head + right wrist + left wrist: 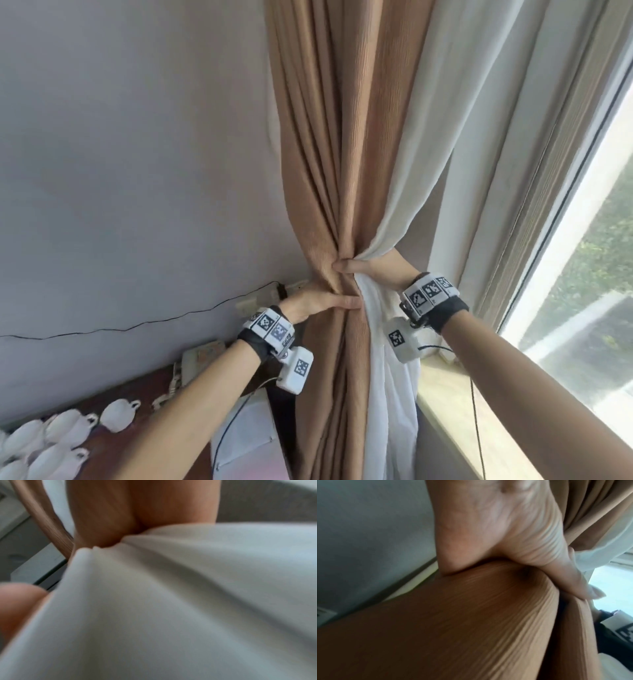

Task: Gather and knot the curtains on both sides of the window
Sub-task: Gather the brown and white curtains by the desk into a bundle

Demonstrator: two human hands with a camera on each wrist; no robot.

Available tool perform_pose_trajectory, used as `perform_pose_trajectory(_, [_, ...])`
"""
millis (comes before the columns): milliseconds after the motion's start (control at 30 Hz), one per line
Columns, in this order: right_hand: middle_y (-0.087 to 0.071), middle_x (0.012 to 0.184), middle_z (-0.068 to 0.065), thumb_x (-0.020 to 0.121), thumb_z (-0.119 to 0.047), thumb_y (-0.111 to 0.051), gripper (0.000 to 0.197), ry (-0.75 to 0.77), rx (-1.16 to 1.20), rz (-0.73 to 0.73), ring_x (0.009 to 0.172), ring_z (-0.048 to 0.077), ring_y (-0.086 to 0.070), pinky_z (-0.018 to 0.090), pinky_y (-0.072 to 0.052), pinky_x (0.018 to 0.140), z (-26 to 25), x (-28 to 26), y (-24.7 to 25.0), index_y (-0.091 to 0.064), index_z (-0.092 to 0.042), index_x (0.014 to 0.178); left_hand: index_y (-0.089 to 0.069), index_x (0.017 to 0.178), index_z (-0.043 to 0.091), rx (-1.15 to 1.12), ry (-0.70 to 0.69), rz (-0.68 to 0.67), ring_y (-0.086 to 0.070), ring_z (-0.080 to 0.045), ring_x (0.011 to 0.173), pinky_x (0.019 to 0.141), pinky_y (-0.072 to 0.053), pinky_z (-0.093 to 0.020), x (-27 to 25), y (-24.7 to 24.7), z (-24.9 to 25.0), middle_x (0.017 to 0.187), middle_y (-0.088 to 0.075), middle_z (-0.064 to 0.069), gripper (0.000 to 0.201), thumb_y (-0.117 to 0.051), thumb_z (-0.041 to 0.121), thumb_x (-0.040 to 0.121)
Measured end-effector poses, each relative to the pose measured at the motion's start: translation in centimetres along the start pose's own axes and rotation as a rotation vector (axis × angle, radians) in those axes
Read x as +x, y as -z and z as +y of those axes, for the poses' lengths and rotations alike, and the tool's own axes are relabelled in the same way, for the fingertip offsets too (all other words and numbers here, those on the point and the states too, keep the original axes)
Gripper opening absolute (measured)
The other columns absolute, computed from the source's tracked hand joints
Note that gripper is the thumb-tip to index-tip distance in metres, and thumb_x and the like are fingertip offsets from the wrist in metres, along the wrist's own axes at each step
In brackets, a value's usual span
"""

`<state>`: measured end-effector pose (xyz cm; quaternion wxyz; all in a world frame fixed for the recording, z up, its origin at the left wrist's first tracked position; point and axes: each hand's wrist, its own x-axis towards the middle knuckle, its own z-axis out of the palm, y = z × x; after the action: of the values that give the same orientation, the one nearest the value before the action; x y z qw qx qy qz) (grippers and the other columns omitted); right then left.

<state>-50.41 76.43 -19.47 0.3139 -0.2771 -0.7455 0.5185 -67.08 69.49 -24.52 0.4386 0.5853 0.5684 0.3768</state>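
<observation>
The tan curtain (pixel 342 137) and the white sheer curtain (pixel 431 144) are hanging together in the corner between the grey wall (pixel 137 154) and the window (pixel 589 274), and both are being cinched into one narrow waist partway down. The left hand (pixel 315 303) is wrapping around the tan folds from the wall side, its thumb lying across the front of the bundle; the left wrist view is showing the web of that hand (pixel 496 534) pressing a deep dent into the ribbed tan cloth (pixel 453 615). The right hand (pixel 370 267) is gripping the bundle just above it from the window side, fingers mostly hidden behind the white fabric (pixel 171 601). The two hands are sitting close together, one above the other. Below the grip the cloth is falling loose beside the windowsill (pixel 455 404). To the left, a dark table (pixel 113 445) is carrying white cups (pixel 118 414).
</observation>
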Motion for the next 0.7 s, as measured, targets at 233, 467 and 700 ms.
perform_pose_trajectory(233, [-0.062,0.052,-0.022,0.093,-0.014,-0.079,0.043,-0.12,-0.304,-0.112,0.053,-0.006,-0.058,0.01,-0.044,0.063,-1.3,0.5,0.9,-0.063,-0.032,0.058,-0.076,0.103,0.018,-0.219,-0.093,0.197,-0.074,-0.004,0.097,0.087,-0.057,-0.017,2.5,-3.5,-1.2,0.1,-0.078,0.004,0.035,-0.092,0.009,0.073])
perform_pose_trajectory(467, [-0.075,0.127,-0.001,0.076,-0.02,-0.096,0.078,-0.012,0.061,0.19,0.123,0.009,-0.069,0.027,-0.055,0.101,3.0,-1.3,0.6,-0.056,-0.007,0.141,-0.071,0.097,0.028,-0.221,-0.057,0.295,-0.072,-0.003,0.095,0.07,-0.051,-0.004,2.9,-3.1,0.0,0.091,-0.072,0.017,0.032,-0.086,0.005,0.08])
perform_pose_trajectory(700, [-0.043,0.162,-0.011,0.055,-0.061,-0.097,0.139,-0.098,-0.055,0.051,0.146,-0.009,-0.04,0.011,-0.033,0.115,10.0,-6.9,-3.2,-0.022,-0.021,0.165,-0.071,0.099,0.027,-0.189,-0.022,0.213,-0.07,-0.002,0.098,0.097,-0.055,-0.024,1.4,-0.8,-0.7,0.101,-0.076,0.012,0.033,-0.087,0.007,0.079])
